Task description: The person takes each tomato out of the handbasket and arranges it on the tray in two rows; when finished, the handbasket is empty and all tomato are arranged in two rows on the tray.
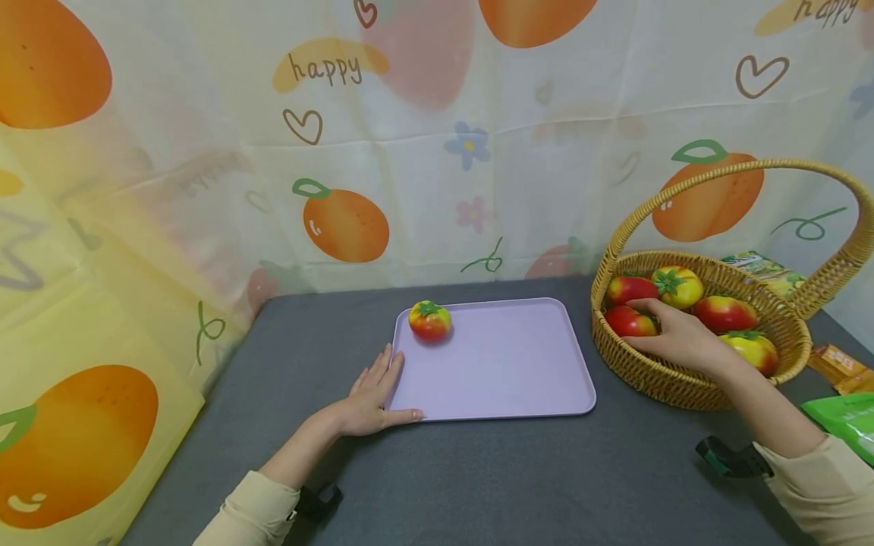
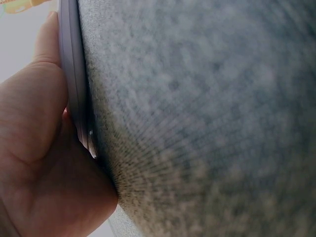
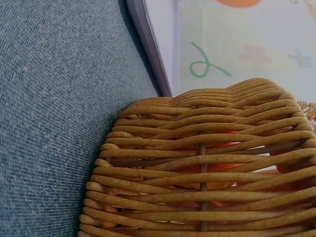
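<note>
A lilac tray (image 1: 519, 379) lies on the grey table (image 1: 478, 478). One red-yellow tomato (image 1: 430, 321) sits at the tray's far left corner. My left hand (image 1: 379, 388) rests flat at the tray's near left corner, fingers straight along its side and thumb along the front edge. The left wrist view shows the palm (image 2: 34, 148) pressed against the tray edge (image 2: 74, 74). My right hand (image 1: 669, 332) reaches into a wicker basket (image 1: 655, 379) and curls round a red tomato (image 1: 627, 323). Several other tomatoes (image 1: 724, 312) lie in the basket. The right wrist view shows only the basket wall (image 3: 207, 173).
A fruit-print cloth (image 1: 341, 152) hangs behind the table and drapes down on the left. A green packet (image 1: 847, 421) and orange packets (image 1: 836, 364) lie right of the basket, with a green box (image 1: 761, 267) behind it. The basket's tall handle (image 1: 751, 171) arches over it.
</note>
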The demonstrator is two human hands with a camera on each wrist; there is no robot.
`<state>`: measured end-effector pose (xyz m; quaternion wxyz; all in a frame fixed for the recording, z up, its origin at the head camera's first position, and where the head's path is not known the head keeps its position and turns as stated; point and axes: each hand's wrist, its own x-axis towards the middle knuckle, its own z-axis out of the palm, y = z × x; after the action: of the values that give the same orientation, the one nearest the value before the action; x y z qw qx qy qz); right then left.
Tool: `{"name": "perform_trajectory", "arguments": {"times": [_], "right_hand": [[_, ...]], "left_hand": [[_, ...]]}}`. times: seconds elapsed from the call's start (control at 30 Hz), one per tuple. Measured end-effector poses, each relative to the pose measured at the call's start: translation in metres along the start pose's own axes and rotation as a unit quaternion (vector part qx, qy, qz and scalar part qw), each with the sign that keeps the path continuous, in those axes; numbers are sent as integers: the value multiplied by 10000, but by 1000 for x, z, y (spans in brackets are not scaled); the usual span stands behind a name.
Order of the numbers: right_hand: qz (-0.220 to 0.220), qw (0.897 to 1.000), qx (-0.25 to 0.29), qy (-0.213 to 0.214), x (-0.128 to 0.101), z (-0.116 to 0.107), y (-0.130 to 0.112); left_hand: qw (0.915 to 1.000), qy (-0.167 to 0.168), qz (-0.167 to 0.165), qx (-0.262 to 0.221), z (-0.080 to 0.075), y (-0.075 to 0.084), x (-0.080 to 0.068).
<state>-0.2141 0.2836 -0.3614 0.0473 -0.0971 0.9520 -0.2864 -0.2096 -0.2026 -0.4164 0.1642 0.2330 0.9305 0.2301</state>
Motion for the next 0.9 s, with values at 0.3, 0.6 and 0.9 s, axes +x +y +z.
{"name": "perform_trajectory", "arguments": {"times": [0.3,0.6,0.9], "right_hand": [[222,9997,33,104,-3,-3,-2],[352,9989,191,236,-13,-10,-10],[288,9982,343,401,-24,-18,-17]], "left_hand": [[10000,-30,16,14,-1,2,-1],[10000,-24,-24,-3,-2,4,-1],[9999,-65,-83,-7,-3,3,-1]]}}
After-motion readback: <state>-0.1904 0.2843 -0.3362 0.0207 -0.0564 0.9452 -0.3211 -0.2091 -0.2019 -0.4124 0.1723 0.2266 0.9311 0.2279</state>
